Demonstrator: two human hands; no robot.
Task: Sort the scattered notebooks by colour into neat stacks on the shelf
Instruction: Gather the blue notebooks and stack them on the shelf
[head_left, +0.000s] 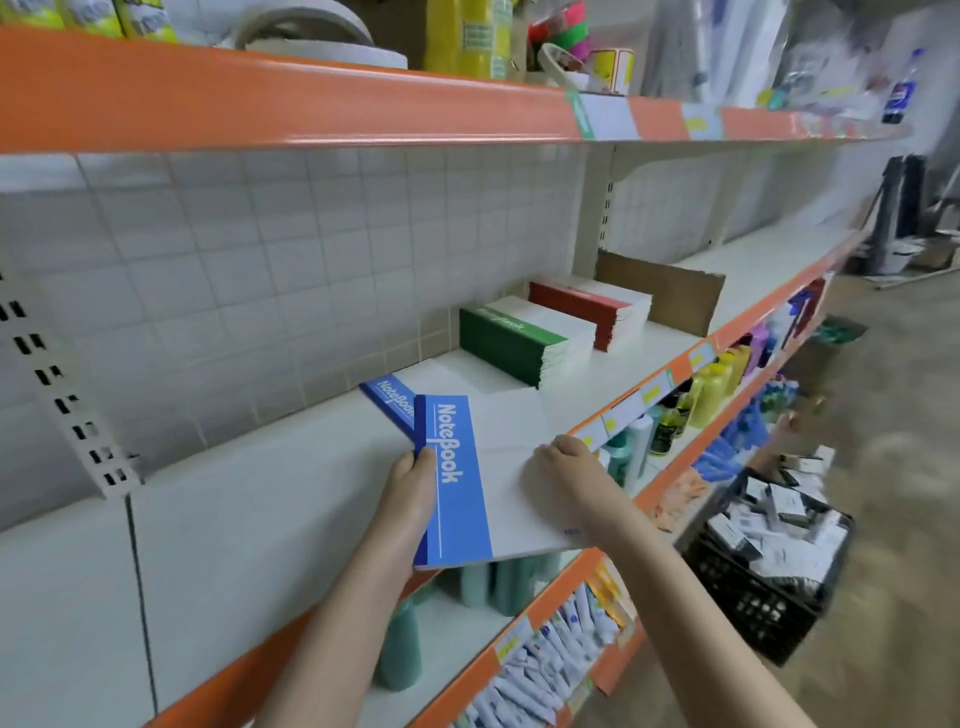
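A blue-and-white notebook sits at the front of the white shelf, overhanging its orange edge. My left hand grips its blue spine side, thumb on the cover. My right hand holds its right edge, fingers curled over it. Under and behind it lies another blue notebook, skewed to the left. Farther right on the shelf stands a neat stack of green notebooks, and beyond that a stack of red notebooks.
A brown cardboard piece leans behind the red stack. The upper orange shelf carries tape rolls and packets. Lower shelves hold bottles and tubes. A black crate of small boxes stands on the floor at the right.
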